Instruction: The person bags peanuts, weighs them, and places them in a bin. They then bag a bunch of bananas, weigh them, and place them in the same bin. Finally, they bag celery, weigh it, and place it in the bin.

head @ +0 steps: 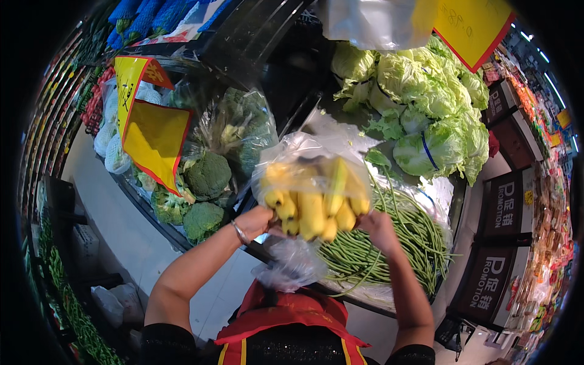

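Observation:
A bunch of ripe yellow bananas [312, 207] hangs before me, partly inside a clear plastic bag [301, 153]. My left hand [254, 222], with a metal bracelet at the wrist, grips the left side of the bag beside the fruit. On the opposite side my right hand [379, 231] grips the bag, its fingertips partly hidden behind the bananas. Both hands and the fruit are slightly blurred. Crumpled clear plastic [292, 263] hangs below the bananas, near my red vest [292, 310]. Long green beans [397, 242] lie beneath and beyond my right hand.
Broccoli [207, 175], some of it bagged, sits on the left of the display. Heads of napa cabbage [426, 91] are piled at the back right. Yellow price signs [153, 132] stick up over the produce. Promotion boxes [502, 205] line the right side.

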The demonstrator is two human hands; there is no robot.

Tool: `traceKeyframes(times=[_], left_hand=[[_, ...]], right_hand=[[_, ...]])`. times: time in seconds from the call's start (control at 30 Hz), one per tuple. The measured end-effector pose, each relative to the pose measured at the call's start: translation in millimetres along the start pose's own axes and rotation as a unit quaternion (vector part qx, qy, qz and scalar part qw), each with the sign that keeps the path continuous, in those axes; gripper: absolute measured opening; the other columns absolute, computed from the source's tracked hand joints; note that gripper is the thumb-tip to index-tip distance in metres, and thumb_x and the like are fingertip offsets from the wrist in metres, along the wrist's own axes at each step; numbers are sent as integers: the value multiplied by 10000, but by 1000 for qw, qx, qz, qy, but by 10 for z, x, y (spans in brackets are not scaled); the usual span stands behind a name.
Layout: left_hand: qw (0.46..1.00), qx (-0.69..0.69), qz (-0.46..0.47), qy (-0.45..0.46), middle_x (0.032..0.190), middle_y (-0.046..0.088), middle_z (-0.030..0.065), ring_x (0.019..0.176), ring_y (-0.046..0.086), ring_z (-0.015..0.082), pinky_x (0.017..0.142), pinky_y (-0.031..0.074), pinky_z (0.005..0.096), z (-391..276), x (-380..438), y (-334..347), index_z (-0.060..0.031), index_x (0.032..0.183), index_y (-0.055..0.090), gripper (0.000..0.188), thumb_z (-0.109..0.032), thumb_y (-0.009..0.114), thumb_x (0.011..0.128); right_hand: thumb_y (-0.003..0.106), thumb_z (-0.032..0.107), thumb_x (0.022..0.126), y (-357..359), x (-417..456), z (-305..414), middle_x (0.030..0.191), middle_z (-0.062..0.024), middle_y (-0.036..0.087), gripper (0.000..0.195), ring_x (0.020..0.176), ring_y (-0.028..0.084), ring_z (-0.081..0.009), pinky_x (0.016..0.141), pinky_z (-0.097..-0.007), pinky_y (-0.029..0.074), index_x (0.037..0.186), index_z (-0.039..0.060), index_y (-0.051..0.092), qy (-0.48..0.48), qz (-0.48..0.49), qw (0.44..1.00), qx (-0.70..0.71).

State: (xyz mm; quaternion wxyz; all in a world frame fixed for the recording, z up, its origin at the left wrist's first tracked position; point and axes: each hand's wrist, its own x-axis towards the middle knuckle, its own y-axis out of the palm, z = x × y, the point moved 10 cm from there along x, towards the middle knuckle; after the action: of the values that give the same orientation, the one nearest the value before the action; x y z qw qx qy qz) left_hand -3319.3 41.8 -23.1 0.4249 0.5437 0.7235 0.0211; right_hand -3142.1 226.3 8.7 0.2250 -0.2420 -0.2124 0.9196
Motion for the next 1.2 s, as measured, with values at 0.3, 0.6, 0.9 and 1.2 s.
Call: traceKeyframes(times=[0.3, 0.6, 0.9, 1.2], left_hand=[[965, 244, -96, -17, 908, 688, 145, 801, 683, 192, 720, 565, 308, 447, -454, -377, -29, 1137, 586, 238, -141, 489, 951], [684, 685, -195, 156, 1110, 541, 214, 957, 572, 388, 836, 488, 437, 843, -852, -316, -19, 1079, 588, 301, -33, 550, 781], [822, 232, -409, 323, 731, 609, 23, 631, 579, 116, 542, 451, 270, -336, -306, -1341, -36, 891, 587, 101, -133, 604, 914], [855, -88, -230, 456, 734, 617, 47, 672, 632, 158, 631, 530, 307, -627, -254, -909, -24, 793, 595, 409, -353, 456, 991]], right_hand=[[572, 31, 848, -713, -165, 620, 824, -111, 560, 97, 849, 539, -258, 791, -337, 436, 785, -8, 635, -154, -104, 975, -120], [718, 104, 709, -140, -678, 220, 850, -124, 625, 138, 860, 588, -291, 901, -429, 429, 800, 62, 623, -235, -12, 933, -273], [688, 26, 665, -529, 132, 334, 941, -150, 577, 179, 884, 545, -337, 833, -432, 442, 733, 21, 522, -284, -271, 881, -265], [661, -16, 748, -680, 553, 991, 1015, -211, 597, 144, 975, 554, -388, 815, -420, 454, 731, -26, 518, -361, -303, 876, -103]])
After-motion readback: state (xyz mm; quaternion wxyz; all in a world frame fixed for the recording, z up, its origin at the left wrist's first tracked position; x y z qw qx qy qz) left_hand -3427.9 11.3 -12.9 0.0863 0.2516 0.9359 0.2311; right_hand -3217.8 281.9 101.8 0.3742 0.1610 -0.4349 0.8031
